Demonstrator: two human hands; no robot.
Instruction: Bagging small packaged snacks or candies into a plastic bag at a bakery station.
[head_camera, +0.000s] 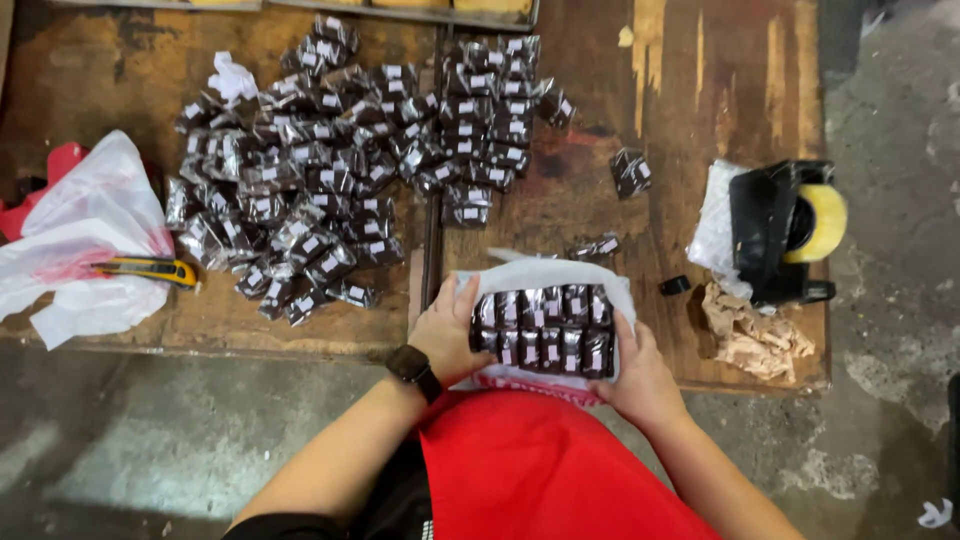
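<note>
At the table's near edge, keep your left hand (452, 325) and right hand (632, 372) clamped on the white bag (545, 275); square both rows of dark packets (543, 330) evenly inside.

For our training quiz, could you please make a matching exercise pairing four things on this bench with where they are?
Things:
1. Tape dispenser
2. Utility knife
3. Packet block
4. Crumpled paper

Places:
A. On the white bag at the left
B. Between both hands, on a white bag
C. At the bench's right edge, black, holding a yellowish roll
D. Just in front of the dispenser, near the bench's front right corner

Pairs: 1-C, 2-A, 3-B, 4-D. The left hand and right hand press the block's two ends.
</note>
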